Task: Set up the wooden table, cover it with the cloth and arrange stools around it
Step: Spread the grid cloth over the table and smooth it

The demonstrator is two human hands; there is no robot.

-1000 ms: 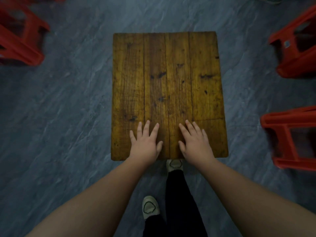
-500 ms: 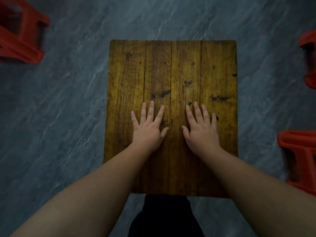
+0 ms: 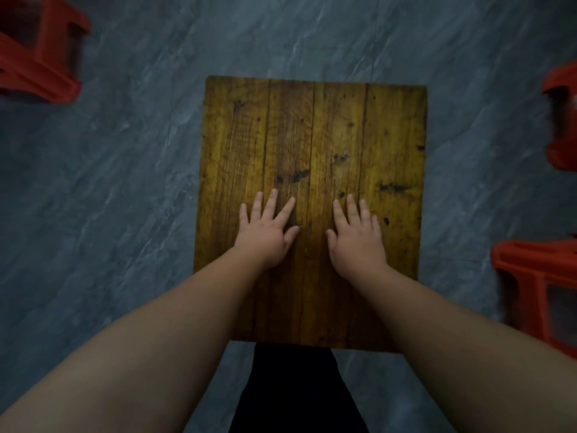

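The wooden table (image 3: 315, 126) has a bare top of worn yellow-brown planks and stands on the grey floor right in front of me. My left hand (image 3: 265, 229) lies flat on its middle with fingers spread. Beside it, my right hand (image 3: 356, 235) also rests palm down with straight fingers. Neither hand holds anything. No cloth is in view. Red plastic stools stand around: one at the far left (image 3: 37, 54), one at the right edge (image 3: 562, 120), one at the near right (image 3: 537, 285).
Grey marbled floor (image 3: 109, 182) surrounds the table on all sides. My dark trouser legs (image 3: 296, 389) show below the table's near edge, between my forearms.
Both hands have slid from the table's near edge toward its middle. The view has moved forward over the table, so my shoes are now hidden and the stools sit nearer the frame edges.
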